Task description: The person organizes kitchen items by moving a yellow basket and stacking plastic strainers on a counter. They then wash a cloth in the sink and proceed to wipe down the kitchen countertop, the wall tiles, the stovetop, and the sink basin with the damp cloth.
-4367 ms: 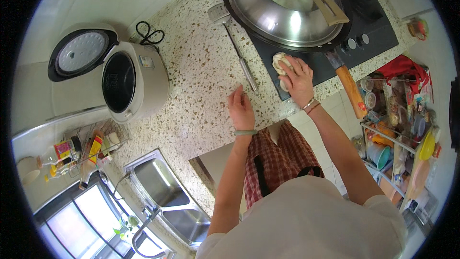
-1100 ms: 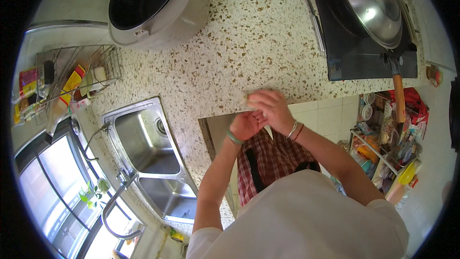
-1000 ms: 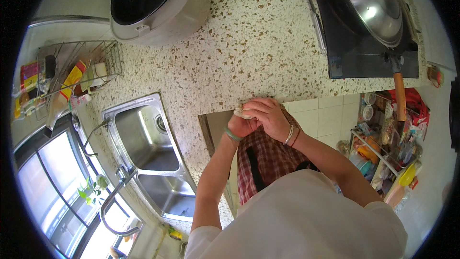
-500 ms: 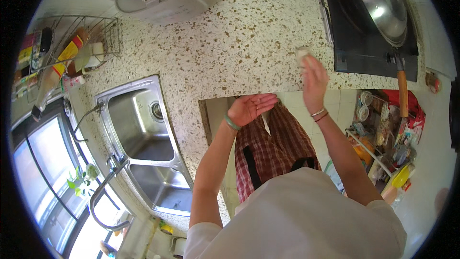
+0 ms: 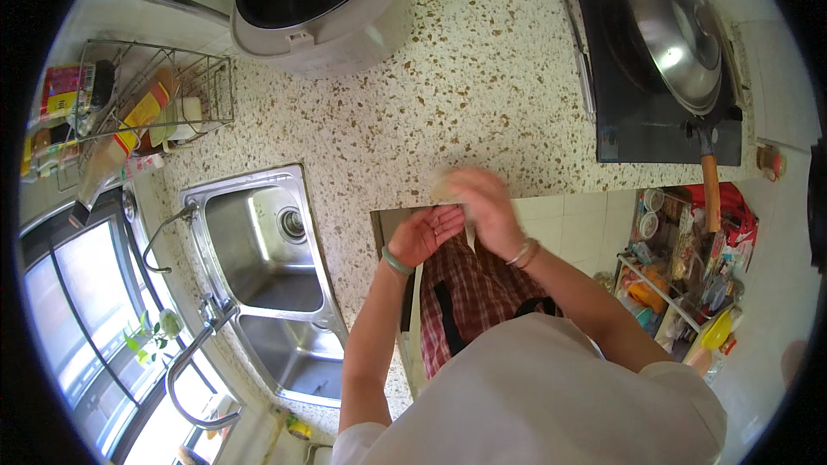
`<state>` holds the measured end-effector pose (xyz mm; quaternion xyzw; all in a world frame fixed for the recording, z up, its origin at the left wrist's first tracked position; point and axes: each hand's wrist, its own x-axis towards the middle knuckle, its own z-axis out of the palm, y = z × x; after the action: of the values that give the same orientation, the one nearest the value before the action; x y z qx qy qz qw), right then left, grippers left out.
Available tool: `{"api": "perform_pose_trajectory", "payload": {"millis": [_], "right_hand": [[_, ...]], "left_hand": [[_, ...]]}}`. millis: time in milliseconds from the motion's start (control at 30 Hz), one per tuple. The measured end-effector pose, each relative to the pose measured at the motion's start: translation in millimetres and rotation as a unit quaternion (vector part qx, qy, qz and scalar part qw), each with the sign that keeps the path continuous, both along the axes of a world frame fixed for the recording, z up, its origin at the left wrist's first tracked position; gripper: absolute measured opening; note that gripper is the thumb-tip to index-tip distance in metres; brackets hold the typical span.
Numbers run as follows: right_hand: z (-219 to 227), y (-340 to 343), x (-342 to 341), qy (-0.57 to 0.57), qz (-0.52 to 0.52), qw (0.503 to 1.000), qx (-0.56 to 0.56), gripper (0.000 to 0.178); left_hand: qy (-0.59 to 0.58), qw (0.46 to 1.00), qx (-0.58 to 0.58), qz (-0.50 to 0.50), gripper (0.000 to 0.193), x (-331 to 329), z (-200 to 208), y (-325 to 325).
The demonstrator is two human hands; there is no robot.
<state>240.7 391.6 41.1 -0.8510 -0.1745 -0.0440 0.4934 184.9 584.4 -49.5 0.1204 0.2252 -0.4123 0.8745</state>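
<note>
My right hand [image 5: 482, 198] is at the counter's front edge, blurred by motion, its fingers around a small pale wad [image 5: 444, 184]. The wad looks like a folded cloth or tissue, but blur hides which. Just below the edge, my left hand [image 5: 419, 236] is turned palm up and slightly cupped, with nothing visible in it. Its fingers reach to just under the right hand. The speckled stone counter [image 5: 413, 129] stretches away beyond both hands. A red checked apron [image 5: 465, 284] hangs below them, partly covered by my right forearm.
A rice cooker [image 5: 336, 47] stands open at the back left. A double steel sink [image 5: 258, 250] and tap [image 5: 177, 370] are on the left, below a wire rack [image 5: 211, 95]. At the right, a slotted spatula [image 5: 581, 52] lies beside a black hob [image 5: 629, 120] with a lidded wok [image 5: 676, 43].
My right hand has swept left and nearer with the pale wad, coming from the counter's right part to beside my left hand. My left hand stays palm up. The whole view has shifted slightly.
</note>
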Motion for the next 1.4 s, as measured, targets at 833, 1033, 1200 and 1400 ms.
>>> {"api": "perform_pose_trajectory", "payload": {"millis": [833, 1033, 1200, 1400], "right_hand": [[-38, 20, 207, -0.08, -0.036, 0.966, -0.244, 0.033], [-29, 78, 92, -0.066, 0.146, 0.961, -0.227, 0.037], [-25, 72, 6, 0.028, 0.255, 0.962, -0.095, 0.025], [-11, 15, 80, -0.043, -0.033, 0.962, -0.267, 0.033]], "left_hand": [[0.054, 0.997, -0.027, -0.053, 0.05, 20, 23, -4], [0.07, 0.998, 0.002, 0.003, 0.045, 10, 26, 12], [0.031, 0.994, -0.033, 0.102, 0.041, -11, 9, 15], [0.077, 0.993, -0.018, 0.09, 0.043, -5, 31, 18]]}}
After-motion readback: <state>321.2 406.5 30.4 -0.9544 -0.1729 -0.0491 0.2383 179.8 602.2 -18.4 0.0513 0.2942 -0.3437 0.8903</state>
